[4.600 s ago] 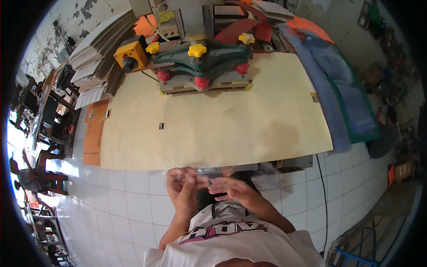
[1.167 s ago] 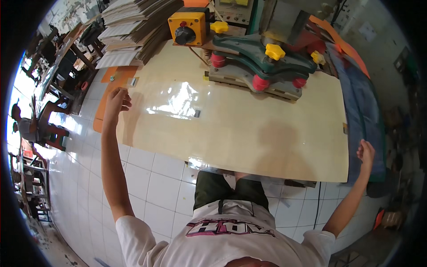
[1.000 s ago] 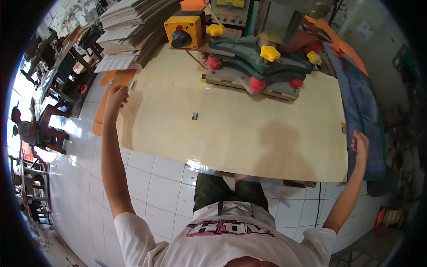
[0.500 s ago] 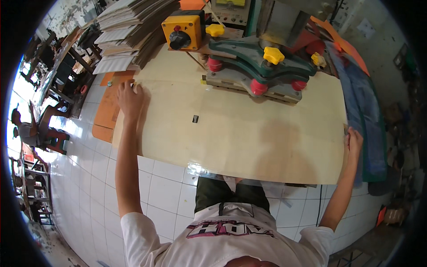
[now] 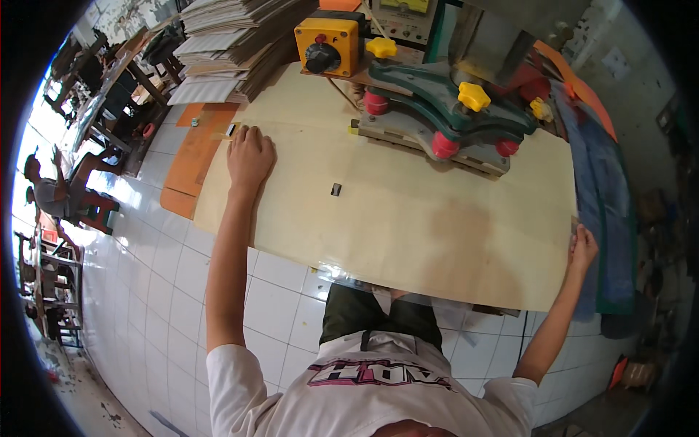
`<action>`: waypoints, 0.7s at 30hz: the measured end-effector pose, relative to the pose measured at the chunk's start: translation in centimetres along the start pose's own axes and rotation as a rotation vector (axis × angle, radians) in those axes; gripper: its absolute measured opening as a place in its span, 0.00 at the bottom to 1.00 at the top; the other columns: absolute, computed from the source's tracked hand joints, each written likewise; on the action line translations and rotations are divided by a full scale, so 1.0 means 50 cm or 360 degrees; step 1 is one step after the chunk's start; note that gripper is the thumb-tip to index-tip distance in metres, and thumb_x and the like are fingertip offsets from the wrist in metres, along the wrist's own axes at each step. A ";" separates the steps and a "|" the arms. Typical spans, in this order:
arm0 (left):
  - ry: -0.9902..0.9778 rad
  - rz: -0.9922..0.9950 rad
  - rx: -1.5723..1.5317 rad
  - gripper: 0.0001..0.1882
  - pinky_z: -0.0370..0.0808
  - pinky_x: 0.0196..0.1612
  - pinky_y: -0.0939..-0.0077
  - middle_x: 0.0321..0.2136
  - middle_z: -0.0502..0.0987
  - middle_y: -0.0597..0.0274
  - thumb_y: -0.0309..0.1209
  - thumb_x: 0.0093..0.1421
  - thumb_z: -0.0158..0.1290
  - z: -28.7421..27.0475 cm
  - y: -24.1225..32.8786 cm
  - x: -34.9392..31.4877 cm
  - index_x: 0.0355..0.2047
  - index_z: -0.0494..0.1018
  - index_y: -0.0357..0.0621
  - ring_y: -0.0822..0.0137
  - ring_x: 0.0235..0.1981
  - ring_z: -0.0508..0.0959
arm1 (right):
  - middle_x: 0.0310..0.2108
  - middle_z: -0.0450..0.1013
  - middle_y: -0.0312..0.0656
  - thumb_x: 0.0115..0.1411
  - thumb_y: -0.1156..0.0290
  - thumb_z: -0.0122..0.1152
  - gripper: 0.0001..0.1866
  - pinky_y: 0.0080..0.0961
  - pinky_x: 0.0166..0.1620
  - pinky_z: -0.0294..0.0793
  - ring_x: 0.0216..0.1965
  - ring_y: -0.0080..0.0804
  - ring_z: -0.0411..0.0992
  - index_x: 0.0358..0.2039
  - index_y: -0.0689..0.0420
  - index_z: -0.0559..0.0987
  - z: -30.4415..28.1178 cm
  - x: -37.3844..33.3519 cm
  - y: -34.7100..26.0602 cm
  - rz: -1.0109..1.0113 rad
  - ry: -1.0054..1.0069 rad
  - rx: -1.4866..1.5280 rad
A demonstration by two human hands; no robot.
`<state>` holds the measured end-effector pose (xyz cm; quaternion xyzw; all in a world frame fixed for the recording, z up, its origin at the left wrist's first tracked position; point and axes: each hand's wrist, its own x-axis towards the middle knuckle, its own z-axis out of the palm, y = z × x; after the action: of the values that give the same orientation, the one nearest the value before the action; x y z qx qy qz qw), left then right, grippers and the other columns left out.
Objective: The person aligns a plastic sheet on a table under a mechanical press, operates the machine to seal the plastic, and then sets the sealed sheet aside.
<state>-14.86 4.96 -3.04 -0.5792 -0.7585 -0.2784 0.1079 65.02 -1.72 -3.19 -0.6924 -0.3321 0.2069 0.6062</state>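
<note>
Cream sheet: a broad, flat, cream-coloured sheet (image 5: 393,211) spreads in front of me, its near edge just above my lap.
Clear film: a shiny strip of transparent plastic film (image 5: 335,272) shows at the sheet's near edge; how far it reaches over the cream I cannot tell.
My left hand: my left hand (image 5: 250,156) lies palm down on the left part of the sheet, fingers loosely extended side by side; whether film lies under it I cannot tell.
My right hand: my right hand (image 5: 582,249) is at the sheet's right edge, thumb and fingers drawn together; I cannot tell what, if anything, they pinch.
Marks: one small dark rectangle (image 5: 336,189) sits left of the middle, well apart from both hands; another small dark piece (image 5: 231,130) is just beside my left fingertips.
Press: at the far side stands a dark green metal press head (image 5: 408,79) with yellow star-shaped knobs (image 5: 474,96) and red round mounts (image 5: 445,145).
Left side: an orange-brown board (image 5: 188,164) juts out past the sheet; beyond it rise stacked pale cardboard sheets (image 5: 233,54) and a yellow control box (image 5: 313,44).
Right side: blue sheeting with green edging (image 5: 601,211) hangs by my right hand.
Further off: a seated person (image 5: 54,191) on the white tiled floor (image 5: 160,247).
</note>
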 end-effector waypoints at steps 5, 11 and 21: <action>0.0000 -0.0019 0.0027 0.23 0.62 0.64 0.55 0.60 0.70 0.43 0.41 0.63 0.46 0.004 -0.015 0.003 0.51 0.74 0.39 0.46 0.61 0.68 | 0.20 0.69 0.28 0.62 0.62 0.68 0.12 0.13 0.18 0.55 0.17 0.13 0.60 0.36 0.59 0.82 0.010 -0.010 0.000 -0.0049 0.0013 -0.0053; 0.0044 -0.0001 0.0025 0.22 0.62 0.64 0.54 0.57 0.71 0.43 0.38 0.62 0.45 0.000 -0.022 0.004 0.49 0.75 0.36 0.45 0.59 0.69 | 0.19 0.69 0.28 0.62 0.63 0.68 0.11 0.13 0.18 0.55 0.16 0.11 0.59 0.35 0.58 0.82 0.025 -0.040 -0.015 -0.0071 0.0038 -0.0023; -0.0093 0.0049 0.0054 0.21 0.63 0.63 0.54 0.53 0.74 0.38 0.36 0.62 0.44 -0.007 -0.010 0.007 0.48 0.74 0.33 0.43 0.59 0.69 | 0.26 0.75 0.30 0.61 0.66 0.68 0.14 0.18 0.30 0.68 0.26 0.17 0.68 0.38 0.66 0.83 0.040 -0.068 -0.048 -0.0583 0.0095 -0.0575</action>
<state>-15.47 4.97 -2.73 -0.5968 -0.7570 -0.2466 0.0998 60.76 -2.63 -1.59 -0.7235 -0.4656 0.0104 0.5096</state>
